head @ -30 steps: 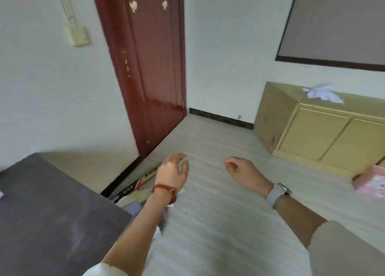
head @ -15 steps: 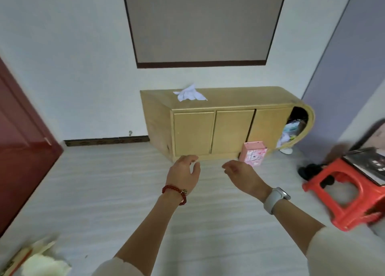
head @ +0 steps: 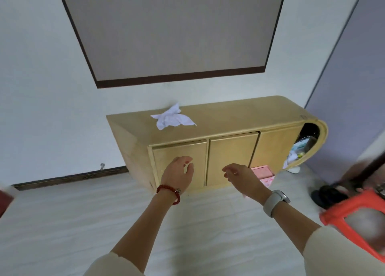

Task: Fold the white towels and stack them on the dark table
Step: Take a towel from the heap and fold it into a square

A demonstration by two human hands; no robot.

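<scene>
The view has swung away from the dark table and the red door, both visible one second ago and now out of frame. The wooden cabinet (head: 208, 130), which sat at the right edge one second ago, now fills the centre and appears larger than half a second ago. Judgement: the person has turned from the stacking place and is approaching the next item to collect.

Location of the task item: one crumpled white towel (head: 171, 118) lies unfolded on the cabinet top, near its left end, at 12 o'clock from the hands and well apart from them. The dark table is not in view.

Hand pose:
- Left hand (head: 179, 172): raised in front of the body, back of the hand toward the camera, fingers loosely spread and slightly bent. It holds nothing. A red bead bracelet (head: 169, 192) sits on the wrist.
- Right hand (head: 241, 177): raised at the same height, at 3 o'clock from the left hand, fingers relaxed and loosely curled inward. It holds nothing. A light watch (head: 275, 202) sits on the wrist.
- Both forearms extend forward; the hands are near each other but not touching.

Other items: an orange stool (head: 350, 223) at 4 o'clock and a pink box (head: 263, 174) on the floor beside the cabinet base, partly hidden by the right hand.

Judgement: the step in hand is the reach for the towel. Folding and stacking are not yet begun for this towel.
</scene>
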